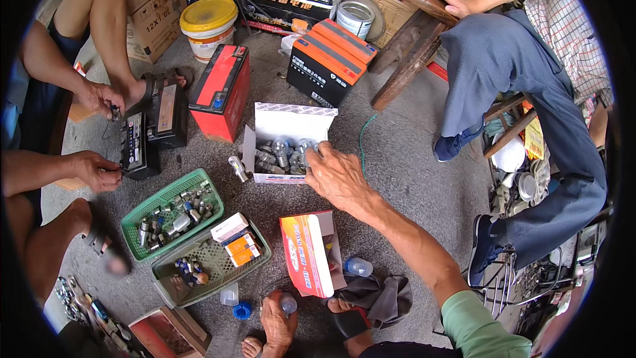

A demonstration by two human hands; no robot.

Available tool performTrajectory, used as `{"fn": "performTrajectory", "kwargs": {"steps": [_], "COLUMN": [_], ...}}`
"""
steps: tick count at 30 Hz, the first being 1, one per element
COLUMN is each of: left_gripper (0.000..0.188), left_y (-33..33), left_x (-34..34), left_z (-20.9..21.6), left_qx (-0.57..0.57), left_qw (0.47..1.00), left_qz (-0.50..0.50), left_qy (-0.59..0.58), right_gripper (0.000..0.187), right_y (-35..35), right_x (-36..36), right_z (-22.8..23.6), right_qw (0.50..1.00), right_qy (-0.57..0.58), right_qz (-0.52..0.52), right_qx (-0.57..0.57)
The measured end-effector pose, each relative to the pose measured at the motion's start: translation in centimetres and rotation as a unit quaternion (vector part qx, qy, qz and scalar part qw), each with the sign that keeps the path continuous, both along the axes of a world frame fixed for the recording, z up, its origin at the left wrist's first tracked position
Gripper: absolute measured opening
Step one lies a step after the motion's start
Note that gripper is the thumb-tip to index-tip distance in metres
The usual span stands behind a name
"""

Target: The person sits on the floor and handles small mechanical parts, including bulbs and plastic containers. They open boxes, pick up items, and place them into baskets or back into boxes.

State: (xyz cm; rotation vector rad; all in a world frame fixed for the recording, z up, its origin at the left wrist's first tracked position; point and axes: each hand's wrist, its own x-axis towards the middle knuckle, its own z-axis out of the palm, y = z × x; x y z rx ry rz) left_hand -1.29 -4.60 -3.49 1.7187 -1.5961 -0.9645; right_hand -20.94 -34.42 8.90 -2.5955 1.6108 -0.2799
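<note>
My right hand (341, 176) reaches over the right side of an open white cardboard box (296, 119) full of small light bulbs (281, 151). Its fingers are closed at a clear-glass bulb (306, 146), which they partly hide. Low in the view, my left hand (277, 323) grips a small clear rounded object (288, 303), its lower part hidden by the fingers. Close to that hand lie a blue ring-shaped cap (242, 309) and a clear plastic cup (230, 294). One loose bulb (238, 168) rests against the white box's left side.
A red-and-yellow box (306, 258) and a clear blue-ended container (358, 266) lie between my arms. Two green baskets (129, 229) hold metal parts and small boxes. Batteries (222, 89) stand beyond. At left, another person's hands (99, 171) touch a black battery; another person sits right.
</note>
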Motion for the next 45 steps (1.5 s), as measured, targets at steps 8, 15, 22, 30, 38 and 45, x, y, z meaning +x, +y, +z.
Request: {"fn": "performTrajectory", "kwargs": {"steps": [8,15,22,30,38,45], "left_gripper": [0.076,0.088,0.092,0.096,0.094,0.091], "left_y": [0.2,0.3,0.6,0.4,1.1,0.1], "left_x": [0.4,0.9,1.5,1.6,1.5,1.5], "left_z": [-0.3,0.6,1.0,0.8,0.6,1.2], "left_qx": [0.011,0.024,0.033,0.033,0.052,0.041], "left_qw": [1.000,0.999,0.997,0.998,0.996,0.997], "left_qz": [-0.014,-0.039,-0.063,-0.055,-0.053,-0.047], "left_qy": [-0.004,-0.012,-0.028,-0.016,-0.050,-0.037], "right_gripper": [0.025,0.023,0.023,0.030,0.035,0.036], "right_y": [-2.5,-5.2,-5.7,-7.7,-7.4,-6.6], "right_x": [0.1,-0.2,2.2,5.9,1.9,1.0], "right_z": [0.4,1.0,2.1,-2.0,0.5,2.9], "right_qw": [0.995,0.984,0.985,0.989,0.989,0.988], "right_qy": [0.048,0.084,0.083,0.024,-0.068,-0.075], "right_qz": [-0.006,-0.066,-0.020,-0.057,-0.101,-0.093], "right_qx": [0.084,0.141,0.148,0.135,0.089,0.093]}}
